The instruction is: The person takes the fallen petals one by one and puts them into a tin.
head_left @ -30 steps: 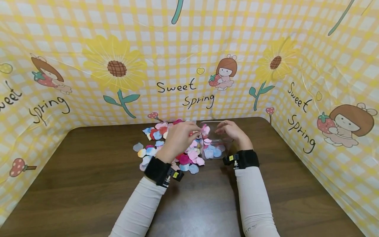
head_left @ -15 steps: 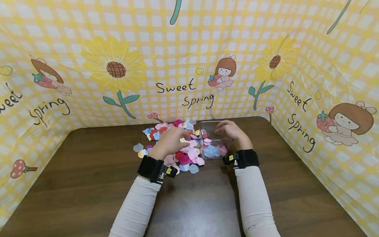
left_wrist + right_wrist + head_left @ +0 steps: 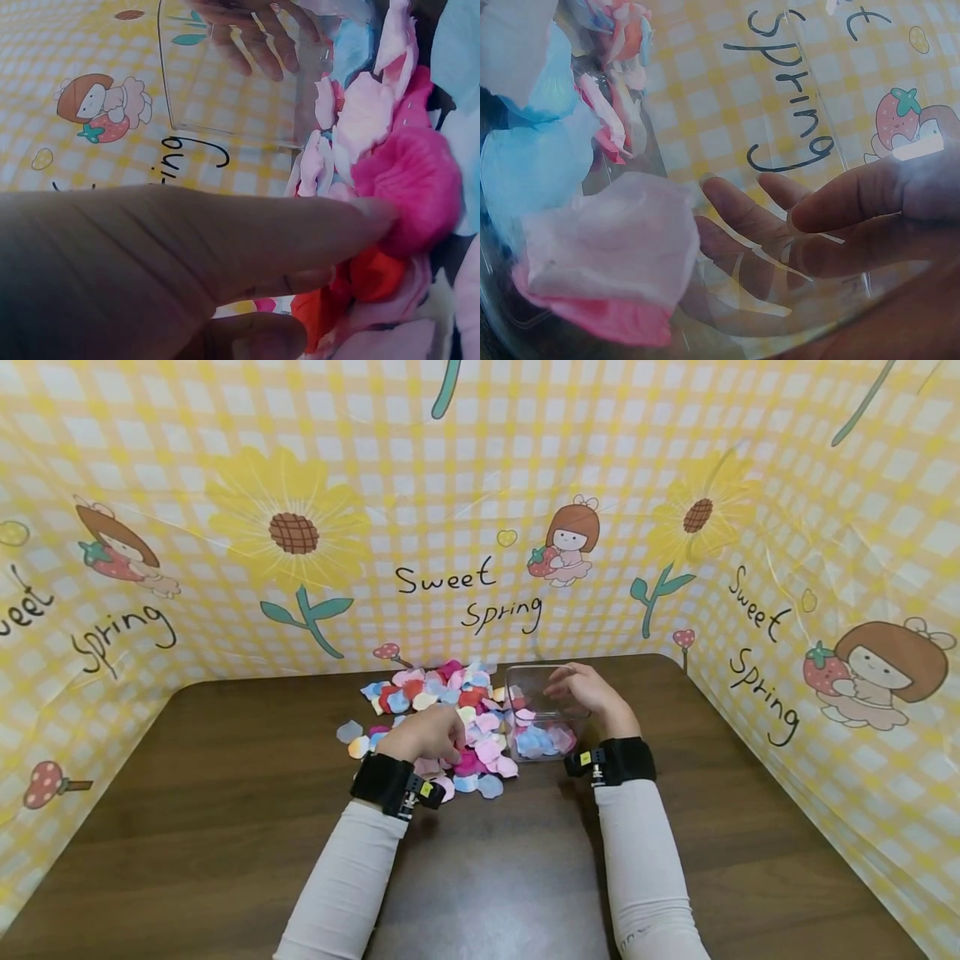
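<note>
Back from the clear box [image 3: 542, 710] at frame centre, the left hand [image 3: 427, 735] now presses down into the petal pile [image 3: 442, 714] just left of it, fingertips pinching petals for another load; the right hand [image 3: 588, 692] grips the box rim.

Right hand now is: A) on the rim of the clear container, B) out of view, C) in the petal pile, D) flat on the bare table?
A: the right hand grips the clear container at its rim, while the left hand is down in the petal pile.
</note>
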`<state>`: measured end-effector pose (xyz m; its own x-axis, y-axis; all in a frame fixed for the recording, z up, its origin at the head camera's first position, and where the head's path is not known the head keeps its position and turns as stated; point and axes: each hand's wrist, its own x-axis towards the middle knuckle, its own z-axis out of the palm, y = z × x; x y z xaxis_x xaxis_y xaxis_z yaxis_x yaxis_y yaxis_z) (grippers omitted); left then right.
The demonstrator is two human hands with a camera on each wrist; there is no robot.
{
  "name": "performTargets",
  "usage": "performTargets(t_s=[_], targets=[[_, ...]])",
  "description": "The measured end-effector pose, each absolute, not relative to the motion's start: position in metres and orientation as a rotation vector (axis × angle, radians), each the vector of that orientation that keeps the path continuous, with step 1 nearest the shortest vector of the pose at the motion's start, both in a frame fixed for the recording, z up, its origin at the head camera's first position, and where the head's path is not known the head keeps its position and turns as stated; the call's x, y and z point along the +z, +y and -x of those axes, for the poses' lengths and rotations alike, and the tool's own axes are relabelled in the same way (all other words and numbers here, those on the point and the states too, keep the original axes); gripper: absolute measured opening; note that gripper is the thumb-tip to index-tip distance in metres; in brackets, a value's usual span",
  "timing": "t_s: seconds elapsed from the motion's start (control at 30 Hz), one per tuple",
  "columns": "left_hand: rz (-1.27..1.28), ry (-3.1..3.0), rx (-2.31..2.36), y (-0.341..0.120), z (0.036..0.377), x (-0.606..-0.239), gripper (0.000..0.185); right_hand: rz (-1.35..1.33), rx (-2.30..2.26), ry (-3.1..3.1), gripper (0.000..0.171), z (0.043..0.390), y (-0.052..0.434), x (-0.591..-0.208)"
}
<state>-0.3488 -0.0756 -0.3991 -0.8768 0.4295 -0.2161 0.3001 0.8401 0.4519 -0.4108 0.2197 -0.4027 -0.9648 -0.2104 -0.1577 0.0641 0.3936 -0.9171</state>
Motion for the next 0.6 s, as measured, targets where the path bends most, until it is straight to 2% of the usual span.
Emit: performTargets(t_s=[0.13, 0.43, 0.6], targets=[[-0.613, 2.702, 0.64, -0.08, 0.35, -0.398, 0.014, 0.121, -1.602, 2.404, 0.041, 0.411, 0.22, -0.404], [-0.645, 2.685, 0.85, -0.102, 0.347, -0.378, 0.008, 0.139, -1.578, 2.428, 0.04, 0.411, 0.219, -0.405], [-0.751, 2.797, 0.951, -0.103, 0.343, -0.365, 0.006, 0.151, -1.564, 2.446, 0.041, 0.41, 0.219, -0.403]])
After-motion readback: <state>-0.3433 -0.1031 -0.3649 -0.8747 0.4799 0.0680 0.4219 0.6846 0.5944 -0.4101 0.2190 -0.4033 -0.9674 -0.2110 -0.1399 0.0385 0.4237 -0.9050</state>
